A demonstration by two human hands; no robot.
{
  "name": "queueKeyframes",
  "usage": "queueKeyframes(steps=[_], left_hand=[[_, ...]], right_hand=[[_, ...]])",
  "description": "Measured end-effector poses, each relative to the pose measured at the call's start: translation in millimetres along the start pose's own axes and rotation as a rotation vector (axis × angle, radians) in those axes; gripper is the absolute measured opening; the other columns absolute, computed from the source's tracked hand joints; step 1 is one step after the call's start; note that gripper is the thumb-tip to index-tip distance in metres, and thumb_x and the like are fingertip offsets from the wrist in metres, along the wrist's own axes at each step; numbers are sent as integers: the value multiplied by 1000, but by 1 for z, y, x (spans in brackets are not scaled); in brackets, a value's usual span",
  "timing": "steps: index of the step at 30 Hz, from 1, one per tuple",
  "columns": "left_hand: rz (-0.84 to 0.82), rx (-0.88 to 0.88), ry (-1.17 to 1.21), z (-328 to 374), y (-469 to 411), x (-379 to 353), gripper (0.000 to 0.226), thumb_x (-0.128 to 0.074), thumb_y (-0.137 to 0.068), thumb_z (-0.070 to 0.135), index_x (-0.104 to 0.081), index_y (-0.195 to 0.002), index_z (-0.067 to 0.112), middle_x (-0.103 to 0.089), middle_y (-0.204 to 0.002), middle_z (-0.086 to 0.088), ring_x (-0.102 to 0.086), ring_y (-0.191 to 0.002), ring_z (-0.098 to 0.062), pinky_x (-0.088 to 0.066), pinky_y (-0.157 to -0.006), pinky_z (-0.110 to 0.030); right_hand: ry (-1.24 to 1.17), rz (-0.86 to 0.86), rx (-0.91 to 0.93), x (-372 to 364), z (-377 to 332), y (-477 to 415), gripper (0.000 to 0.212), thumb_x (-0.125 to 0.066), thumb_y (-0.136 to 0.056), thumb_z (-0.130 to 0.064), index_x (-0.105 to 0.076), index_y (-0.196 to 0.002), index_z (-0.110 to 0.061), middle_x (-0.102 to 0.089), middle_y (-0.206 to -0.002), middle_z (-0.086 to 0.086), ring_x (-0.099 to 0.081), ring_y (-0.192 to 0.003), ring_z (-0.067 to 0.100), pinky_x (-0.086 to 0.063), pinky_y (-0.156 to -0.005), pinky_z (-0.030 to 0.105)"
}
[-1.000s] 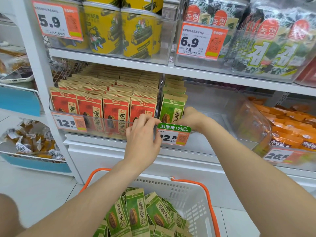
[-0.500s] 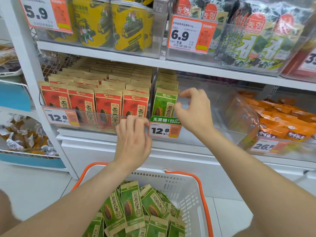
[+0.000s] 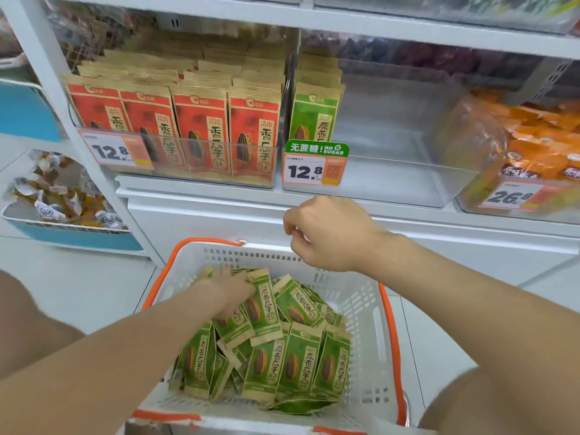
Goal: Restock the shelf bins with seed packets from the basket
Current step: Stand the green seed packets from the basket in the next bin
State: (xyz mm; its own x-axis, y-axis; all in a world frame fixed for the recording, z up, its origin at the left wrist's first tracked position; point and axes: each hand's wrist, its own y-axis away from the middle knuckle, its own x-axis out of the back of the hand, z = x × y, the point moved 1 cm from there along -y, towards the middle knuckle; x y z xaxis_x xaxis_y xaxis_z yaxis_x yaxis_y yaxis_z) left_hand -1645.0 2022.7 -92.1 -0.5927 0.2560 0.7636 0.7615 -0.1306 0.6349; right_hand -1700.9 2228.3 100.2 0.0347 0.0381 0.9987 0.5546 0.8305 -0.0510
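Many green seed packets [image 3: 298, 365] lie heaped in the orange-rimmed basket [image 3: 370, 309].
My left grip [image 3: 226, 296] rests on the heap, too blurred to tell its hold; my right grip [image 3: 329, 237] hovers above, loosely curled, holding nothing.

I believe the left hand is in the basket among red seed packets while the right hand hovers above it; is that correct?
Not quite: the head view shows green seed packets in the basket, not red. The left hand is among them; the right hand hovers above.

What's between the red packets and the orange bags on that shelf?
Head view: a clear bin, green packets lined along its left, otherwise bare.
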Motion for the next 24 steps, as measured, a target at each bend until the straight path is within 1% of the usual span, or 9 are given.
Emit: queueKeyframes(steps=[3,7,11,15,16,19,20,22,24], left_hand=[[-15,31,-114,-5,1,-12,64,-67,-93,1,-45,-148,25,-29,-164,-9,-27,-149,-52,-24,-121,-71],[65,6,-211,2,6,-22,64,-69,-92,1,-45,-149,17,-35,-159,-15,-37,-142,-47,-38,-117,-60],[135,-15,-292,-2,2,-29,55,-71,-93,9,-50,-144,15,-48,-152,-11,-43,-140,-34,-33,-116,-57],[65,-23,-326,-7,5,-24,37,-69,-94,6,-64,-129,17,-65,-132,-3,-56,-127,-27,-35,-114,-56],[57,-32,-342,-6,6,-23,32,-69,-94,7,-67,-124,18,-66,-130,-2,-57,-125,-27,-36,-113,-55],[91,-95,-357,-5,6,-15,32,-72,-95,19,-69,-127,21,-55,-145,-5,-48,-133,-27,-35,-115,-52],[106,-127,-331,-5,5,-10,31,-71,-96,22,-68,-126,23,-53,-145,-4,-48,-133,-27,-35,-114,-50],[139,-191,-221,-3,4,3,18,-69,-99,24,-63,-116,27,-59,-130,0,-52,-121,-24,-36,-113,-45],[164,-240,-62,3,2,15,17,-64,-101,17,-51,-102,28,-61,-102,9,-55,-100,-18,-34,-115,-44]], right_hand=[[-12,12,2,1,-2,-3,23,-50,-93,-26,-68,-108,-23,-70,-93,1,-65,-83,31,-51,-63,37],[-16,-28,-2,2,-3,-6,24,-51,-93,-27,-68,-109,-24,-71,-93,2,-66,-85,32,-53,-64,37],[-20,-86,-8,2,-5,-7,25,-50,-95,-29,-68,-112,-25,-70,-97,3,-66,-88,34,-54,-67,38],[-11,-146,-6,0,-4,-7,24,-51,-97,-28,-69,-113,-24,-70,-97,3,-66,-89,33,-56,-70,40],[-5,-165,-5,0,-4,-6,24,-51,-97,-28,-68,-114,-24,-70,-97,3,-66,-89,32,-55,-70,39],[27,-221,-3,-2,-3,-6,26,-51,-100,-31,-67,-118,-24,-67,-100,5,-65,-92,33,-48,-66,37],[38,-244,-8,-2,-4,-5,27,-51,-101,-33,-67,-120,-24,-67,-103,6,-65,-93,33,-49,-68,38],[56,-302,-33,-4,-1,-3,28,-50,-102,-33,-67,-121,-21,-66,-108,9,-65,-94,35,-56,-74,41],[69,-395,-77,-8,1,0,29,-51,-102,-32,-66,-120,-16,-65,-111,11,-66,-96,36,-59,-78,45]])
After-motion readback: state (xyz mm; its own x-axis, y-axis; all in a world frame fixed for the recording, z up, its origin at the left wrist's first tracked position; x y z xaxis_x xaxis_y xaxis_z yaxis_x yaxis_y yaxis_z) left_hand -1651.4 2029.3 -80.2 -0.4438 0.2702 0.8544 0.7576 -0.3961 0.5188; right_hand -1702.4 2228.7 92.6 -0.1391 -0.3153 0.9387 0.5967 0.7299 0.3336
